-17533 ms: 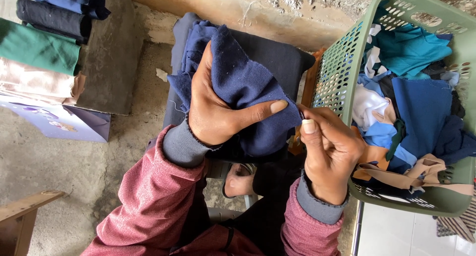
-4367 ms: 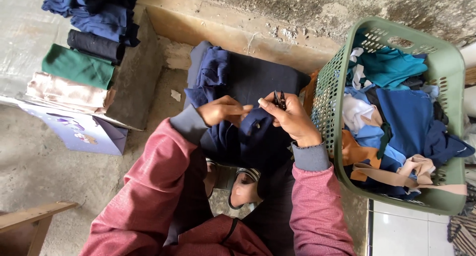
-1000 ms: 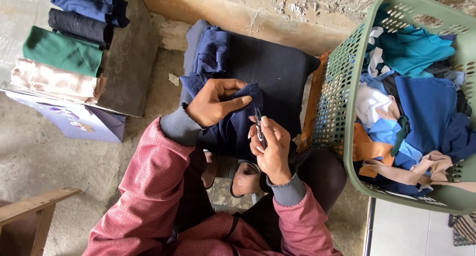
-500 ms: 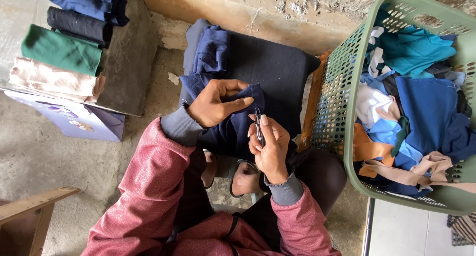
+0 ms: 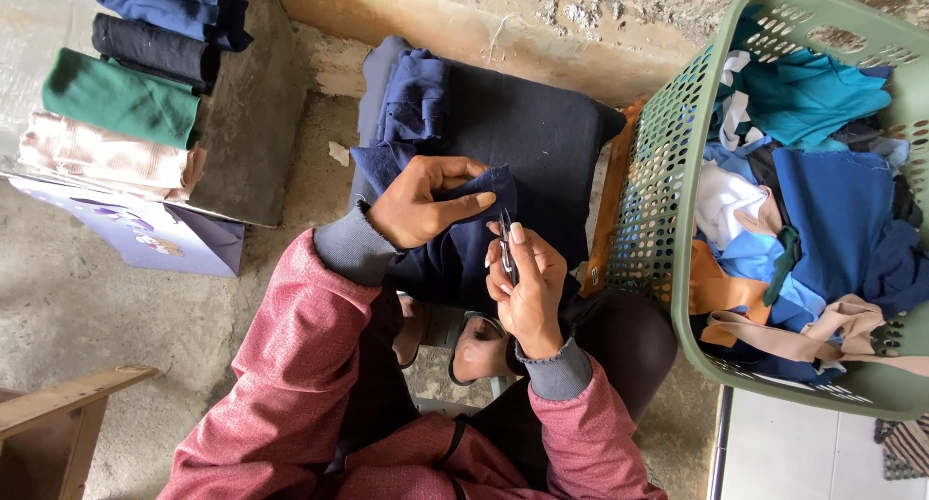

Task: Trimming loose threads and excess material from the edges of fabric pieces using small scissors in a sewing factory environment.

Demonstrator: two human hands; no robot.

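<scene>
Head view:

- Your left hand (image 5: 418,202) pinches a fold of the navy garment (image 5: 455,258) just left of centre frame, thumb stretched along the edge. Your right hand (image 5: 527,289) is closed around a small thread snip (image 5: 505,246), blades up toward that fold.
- The snip tips sit very near your left thumb. If the cloth slips or you close the blades without a clear look, you could nick the thumb or cut the fabric itself rather than a stray thread.
- The garment drapes over your lap, with more dark cloth (image 5: 523,122) lying beyond it toward the upper centre. A layer caught under the fold could be cut along with it, I judge.
- The green basket (image 5: 658,171) at the right edge is crowded with mixed cloth and leans close to your right elbow; a wide elbow swing could knock it.
- The folded pile (image 5: 116,122) at upper left rests on a box (image 5: 145,234) by a ledge, well apart from your hands, so little risk there.

Hard to make out:

- Whether the blades are open or shut cannot be told; your fingers cover most of the tool.
- No loose thread or seam flaw shows on the dark cloth; it is too dark and small.
- Your foot in a sandal (image 5: 455,340) shows below the garment; what you sit on is hidden.
- The basket's far side and a wooden piece (image 5: 58,413) at lower left are cut off.
</scene>
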